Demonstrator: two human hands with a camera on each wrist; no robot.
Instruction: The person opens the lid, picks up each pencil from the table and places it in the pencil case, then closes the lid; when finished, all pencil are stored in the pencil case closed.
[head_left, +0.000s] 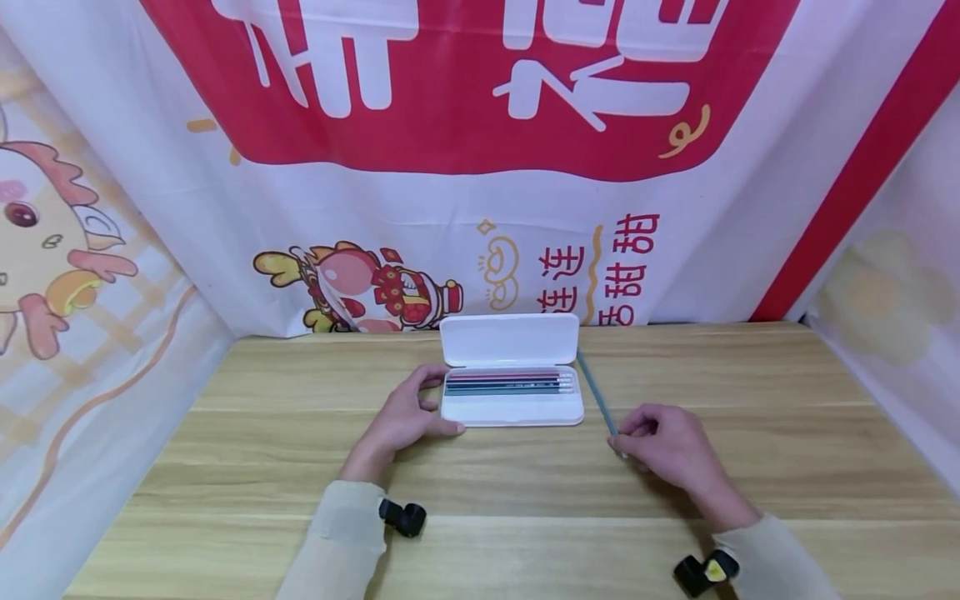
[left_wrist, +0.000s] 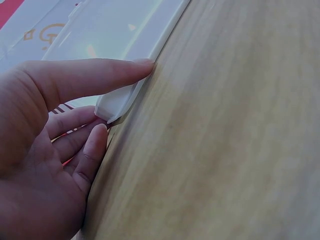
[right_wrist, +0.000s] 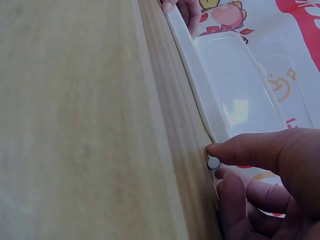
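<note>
An open white pencil case [head_left: 517, 411] lies on the table in the head view, its lid [head_left: 510, 340] tilted up at the back. Several pencils [head_left: 502, 385] lie side by side in its rear half. My left hand [head_left: 401, 417] holds the case at its left end, thumb along the front edge and fingers around the side. To the right of the case, my right hand [head_left: 667, 442] pinches a blue-green pencil [head_left: 596, 390] by its near end; the far end points toward the back. The right wrist view shows the pencil's pale round end [right_wrist: 214, 163] between thumb and fingers.
A wooden table [head_left: 525, 533] extends around the case. Behind it hangs a printed red and white cloth [head_left: 465, 200], close to the raised lid. More printed cloth [head_left: 90, 333] stands along the left side and on the right.
</note>
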